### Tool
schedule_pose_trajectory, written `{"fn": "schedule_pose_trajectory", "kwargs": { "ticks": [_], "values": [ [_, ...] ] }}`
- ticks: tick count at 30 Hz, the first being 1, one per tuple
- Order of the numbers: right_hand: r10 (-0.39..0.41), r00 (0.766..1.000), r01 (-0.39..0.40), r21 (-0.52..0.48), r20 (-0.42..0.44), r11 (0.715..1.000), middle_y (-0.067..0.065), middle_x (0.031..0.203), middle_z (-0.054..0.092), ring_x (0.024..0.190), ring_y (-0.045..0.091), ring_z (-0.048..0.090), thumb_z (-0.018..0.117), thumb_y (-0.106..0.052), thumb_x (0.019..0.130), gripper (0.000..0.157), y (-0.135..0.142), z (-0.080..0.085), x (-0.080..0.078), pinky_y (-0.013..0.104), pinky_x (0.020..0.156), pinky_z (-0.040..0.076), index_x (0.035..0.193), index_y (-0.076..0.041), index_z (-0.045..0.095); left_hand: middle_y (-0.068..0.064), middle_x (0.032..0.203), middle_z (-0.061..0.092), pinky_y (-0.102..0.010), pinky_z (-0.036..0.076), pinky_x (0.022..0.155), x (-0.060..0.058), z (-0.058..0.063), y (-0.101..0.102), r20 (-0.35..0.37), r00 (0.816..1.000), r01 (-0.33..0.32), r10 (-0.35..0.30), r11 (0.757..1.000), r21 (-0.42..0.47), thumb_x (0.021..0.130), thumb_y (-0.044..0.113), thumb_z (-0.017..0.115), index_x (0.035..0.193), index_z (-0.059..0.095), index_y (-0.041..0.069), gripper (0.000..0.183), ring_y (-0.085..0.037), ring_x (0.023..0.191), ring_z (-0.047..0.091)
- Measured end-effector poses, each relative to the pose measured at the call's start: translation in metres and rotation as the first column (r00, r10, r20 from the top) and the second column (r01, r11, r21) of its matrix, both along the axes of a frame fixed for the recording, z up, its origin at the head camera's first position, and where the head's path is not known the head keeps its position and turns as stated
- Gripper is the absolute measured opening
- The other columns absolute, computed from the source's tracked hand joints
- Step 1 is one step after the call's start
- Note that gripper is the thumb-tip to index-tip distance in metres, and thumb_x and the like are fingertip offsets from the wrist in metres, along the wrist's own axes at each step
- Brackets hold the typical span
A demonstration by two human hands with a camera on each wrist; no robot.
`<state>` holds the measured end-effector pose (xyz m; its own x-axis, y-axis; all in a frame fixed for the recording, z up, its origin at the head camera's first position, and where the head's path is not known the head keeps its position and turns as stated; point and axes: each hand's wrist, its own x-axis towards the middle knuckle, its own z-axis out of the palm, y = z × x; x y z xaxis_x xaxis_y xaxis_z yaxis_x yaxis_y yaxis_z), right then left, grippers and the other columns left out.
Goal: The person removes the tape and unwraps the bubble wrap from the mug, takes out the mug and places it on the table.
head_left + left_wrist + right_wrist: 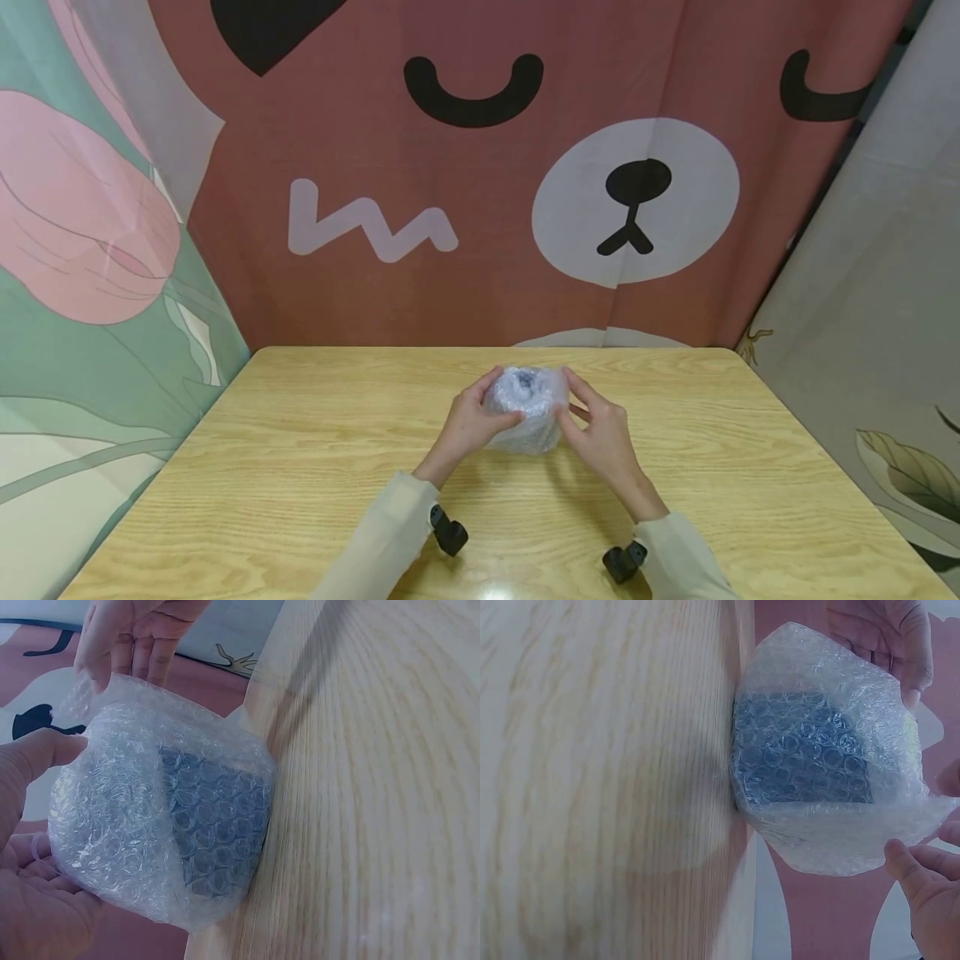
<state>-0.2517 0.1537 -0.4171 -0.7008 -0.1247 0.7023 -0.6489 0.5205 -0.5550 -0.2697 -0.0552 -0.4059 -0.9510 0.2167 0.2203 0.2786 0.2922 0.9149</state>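
Note:
A bundle of clear bubble wrap [528, 425] stands on the wooden table between both hands. Through its layers shows a dark blue object [217, 817], its kind hidden by the wrap. My left hand [474, 421] holds the bundle's left side, thumb on the near upper edge and fingers around the far side. At the right, my right hand [600, 429] pinches a loose edge of the wrap between thumb and fingers. That edge stretches out from the bundle toward the right fingertips [901, 859] in the right wrist view.
The light wood table [300, 467] spreads out around the bundle. Behind it hangs a curtain [487, 167] with a bear print, and patterned cloths flank both sides. Each sleeve carries a small black wrist camera [450, 533].

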Motion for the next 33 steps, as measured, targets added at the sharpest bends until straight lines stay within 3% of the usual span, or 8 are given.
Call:
{"fn": "schedule_pose_trajectory", "kwargs": {
  "ticks": [6,13,20,23,25,28,31,33],
  "values": [
    [-0.003,1.0,0.003,-0.025,0.009,1.0,0.023,0.132,0.054,0.112,0.038,0.058,0.063,0.008,0.085,0.053,0.001,0.0,0.0,0.041,0.074,0.056,0.136,0.005,0.051,-0.012,0.148,0.041,-0.044,0.033,0.108,0.0,0.0,0.0,-0.011,1.0,-0.002,0.002,1.0,-0.002,0.079,0.015,0.082,0.145,0.043,0.003,0.078,-0.028,0.136,0.035],
    [-0.055,0.998,0.055,0.003,0.025,0.998,0.028,0.121,0.06,0.104,0.038,0.063,0.064,0.004,0.087,0.059,0.005,0.001,0.002,0.04,0.069,0.057,0.143,-0.003,0.047,-0.011,0.149,0.04,-0.043,0.033,0.108,0.0,-0.001,-0.001,-0.009,1.0,0.01,-0.01,1.0,0.001,0.079,0.016,0.082,0.146,0.042,0.003,0.078,-0.028,0.137,0.034],
    [-0.109,0.993,0.106,0.046,0.055,0.993,0.03,0.124,0.056,0.1,0.041,0.064,0.059,0.004,0.089,0.067,0.01,0.004,0.003,0.044,0.068,0.057,0.15,-0.011,0.035,-0.01,0.151,0.037,-0.044,0.032,0.108,0.0,-0.001,-0.001,0.01,1.0,0.019,-0.019,1.0,0.014,0.08,0.018,0.081,0.147,0.041,0.005,0.079,-0.028,0.139,0.031],
    [-0.14,0.989,0.136,0.075,0.046,0.988,0.031,0.119,0.059,0.091,0.036,0.068,0.057,0.005,0.089,0.068,0.011,0.005,0.003,0.038,0.06,0.058,0.151,-0.015,0.036,-0.008,0.151,0.037,-0.043,0.032,0.108,-0.001,-0.001,-0.002,0.019,1.0,0.02,-0.02,1.0,0.018,0.08,0.018,0.081,0.147,0.042,0.006,0.079,-0.027,0.139,0.031],
    [-0.153,0.987,0.148,0.095,0.045,0.984,0.029,0.105,0.065,0.074,0.027,0.068,0.056,0.005,0.089,0.067,0.012,0.006,0.004,0.031,0.051,0.054,0.15,-0.015,0.039,-0.007,0.151,0.037,-0.043,0.033,0.108,-0.001,-0.002,-0.001,0.022,1.0,0.019,-0.02,1.0,0.018,0.08,0.018,0.081,0.147,0.042,0.008,0.078,-0.027,0.139,0.031],
    [-0.166,0.985,0.158,0.12,0.056,0.98,0.021,0.089,0.066,0.049,0.009,0.05,0.057,0.005,0.089,0.064,0.013,0.006,0.006,0.024,0.043,0.042,0.148,-0.015,0.042,-0.006,0.151,0.037,-0.043,0.032,0.108,0.0,-0.002,-0.001,0.024,1.0,0.018,-0.019,1.0,0.017,0.08,0.019,0.081,0.147,0.042,0.009,0.078,-0.026,0.139,0.03],
    [-0.179,0.982,0.17,0.137,0.058,0.976,0.013,0.08,0.063,0.041,0.001,0.032,0.056,0.004,0.09,0.061,0.015,0.006,0.007,0.022,0.04,0.037,0.147,-0.015,0.044,-0.006,0.151,0.037,-0.043,0.032,0.109,0.0,-0.002,-0.001,0.022,1.0,0.015,-0.015,1.0,0.012,0.08,0.019,0.081,0.147,0.041,0.008,0.079,-0.026,0.139,0.03],
    [-0.183,0.982,0.176,0.141,0.041,0.974,0.007,0.071,0.06,0.04,-0.003,0.027,0.055,0.006,0.09,0.06,0.016,0.006,0.007,0.022,0.038,0.034,0.145,-0.014,0.046,-0.007,0.151,0.037,-0.044,0.031,0.109,0.0,-0.002,-0.001,0.012,1.0,0.017,-0.017,1.0,0.013,0.081,0.019,0.081,0.147,0.041,0.006,0.079,-0.027,0.139,0.03]
  ]
}}
